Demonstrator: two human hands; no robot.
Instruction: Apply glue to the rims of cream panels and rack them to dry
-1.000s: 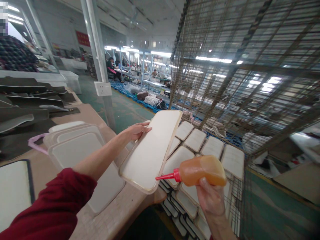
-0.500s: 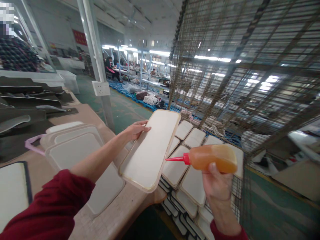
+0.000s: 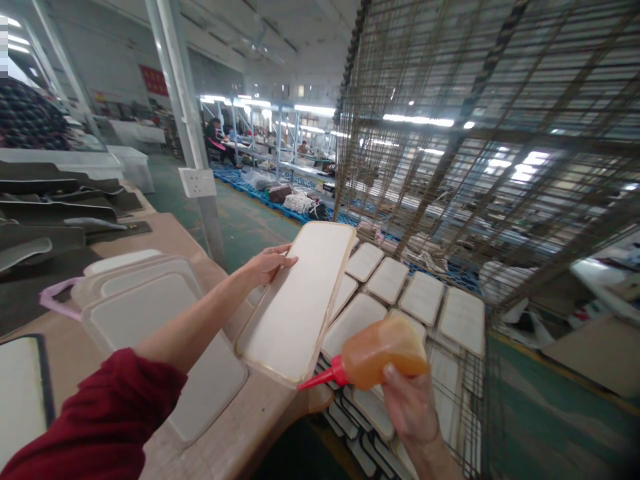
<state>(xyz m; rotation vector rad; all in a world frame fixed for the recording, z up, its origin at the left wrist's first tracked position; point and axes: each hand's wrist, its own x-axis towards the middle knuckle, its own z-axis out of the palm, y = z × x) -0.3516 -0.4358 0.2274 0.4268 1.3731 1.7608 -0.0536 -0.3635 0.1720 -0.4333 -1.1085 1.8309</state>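
A long white panel with rounded corners and a yellowish rim is tilted over the table edge. My left hand grips its upper left side, thumb on top. In my right hand lies a bottle of amber liquid with a red pointed nozzle; the nozzle tip is at the panel's lower right corner. Larger white panels are stacked on the brown table under my left forearm. More small white panels rest in rows on a wire rack, right of the held panel.
A raised wire mesh stands at the right. Dark folded pieces cover the table's far left, and a pale dark-edged panel lies near left. A metal post with a socket box rises behind the table. People sit farther back.
My right hand has moved the bottle down and left, so the nozzle went from the panel's right edge to its lower right corner. The left hand keeps its hold on the panel.
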